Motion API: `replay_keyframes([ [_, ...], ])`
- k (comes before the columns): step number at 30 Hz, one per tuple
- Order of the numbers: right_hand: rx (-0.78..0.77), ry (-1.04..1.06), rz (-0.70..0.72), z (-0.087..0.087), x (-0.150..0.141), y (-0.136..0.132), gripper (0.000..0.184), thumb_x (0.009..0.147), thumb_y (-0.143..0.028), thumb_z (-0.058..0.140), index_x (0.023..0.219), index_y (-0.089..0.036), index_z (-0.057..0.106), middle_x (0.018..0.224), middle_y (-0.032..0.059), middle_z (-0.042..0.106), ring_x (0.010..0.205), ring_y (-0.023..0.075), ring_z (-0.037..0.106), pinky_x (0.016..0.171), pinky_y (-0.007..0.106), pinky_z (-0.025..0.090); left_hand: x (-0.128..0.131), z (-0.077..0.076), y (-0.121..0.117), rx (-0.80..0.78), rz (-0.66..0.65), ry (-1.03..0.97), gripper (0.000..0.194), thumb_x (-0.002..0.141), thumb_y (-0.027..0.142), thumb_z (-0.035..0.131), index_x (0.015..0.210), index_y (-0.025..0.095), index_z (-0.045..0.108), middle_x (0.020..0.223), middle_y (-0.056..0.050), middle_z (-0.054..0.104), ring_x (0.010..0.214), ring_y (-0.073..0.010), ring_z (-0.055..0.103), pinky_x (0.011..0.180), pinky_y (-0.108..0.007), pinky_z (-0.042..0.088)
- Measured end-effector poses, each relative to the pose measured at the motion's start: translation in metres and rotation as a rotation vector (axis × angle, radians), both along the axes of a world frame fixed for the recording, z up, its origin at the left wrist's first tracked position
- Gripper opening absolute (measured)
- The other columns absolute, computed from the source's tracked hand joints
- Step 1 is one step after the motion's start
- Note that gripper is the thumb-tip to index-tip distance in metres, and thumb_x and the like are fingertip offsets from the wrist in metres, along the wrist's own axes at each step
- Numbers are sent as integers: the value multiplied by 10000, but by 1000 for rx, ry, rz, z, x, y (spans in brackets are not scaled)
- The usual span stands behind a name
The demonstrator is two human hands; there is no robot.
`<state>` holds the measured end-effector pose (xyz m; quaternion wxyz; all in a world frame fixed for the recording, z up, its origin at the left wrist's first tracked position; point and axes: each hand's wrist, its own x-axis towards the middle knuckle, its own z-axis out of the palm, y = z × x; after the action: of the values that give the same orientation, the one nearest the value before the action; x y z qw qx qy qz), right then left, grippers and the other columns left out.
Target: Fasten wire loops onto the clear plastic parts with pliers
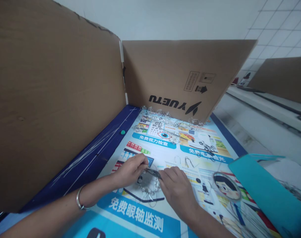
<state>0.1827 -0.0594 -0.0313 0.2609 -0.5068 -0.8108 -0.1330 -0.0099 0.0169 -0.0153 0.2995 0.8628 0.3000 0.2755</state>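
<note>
My left hand is closed in a pinch at the top of a beaded wire ring, strung with small see-through beads. The ring hangs just above the printed mat, and thin loose wire ends trail from its lower side. In my right hand is a pair of dark metal pliers. Its jaws reach left to my left fingertips, at the wire. The exact spot of the grip is hidden behind the fingers. Beyond the hands lies a bent silvery wire hook.
Cardboard panels wall off the left and back. Beaded pieces line the back panel; black rings lie at right of the mat. Straight wires rest at left near a green lump. A turquoise box stands at right.
</note>
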Motion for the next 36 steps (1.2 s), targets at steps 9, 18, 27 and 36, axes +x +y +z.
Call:
replay_keyframes([
  [9,11,18,2,1,1,1,170,876,-207,425,925,-166,583,790,61,562,760,182,494,659,309,397,-1,1,0,5,-8,-18,136,848,122,360,765,176,453,747,-14,520,691,-129,459,628,-245,356],
  [18,-38,58,-5,1,1,0,168,867,-211,418,918,-164,571,815,75,543,771,201,476,675,336,400,2,2,0,-54,76,-33,140,846,115,394,738,172,461,716,5,534,679,-119,480,627,-235,355],
  [27,-68,39,-8,-1,1,1,171,864,-201,428,920,-160,585,808,74,542,775,199,464,675,332,387,2,-3,0,-23,59,-38,131,852,139,403,744,172,470,717,1,535,677,-120,481,621,-238,354],
  [36,-51,-16,-51,-1,-3,0,157,853,-176,444,920,-165,585,799,66,537,765,197,446,667,329,348,5,-5,-4,42,132,-18,126,834,130,398,725,172,445,694,11,480,650,-118,447,605,-246,341],
])
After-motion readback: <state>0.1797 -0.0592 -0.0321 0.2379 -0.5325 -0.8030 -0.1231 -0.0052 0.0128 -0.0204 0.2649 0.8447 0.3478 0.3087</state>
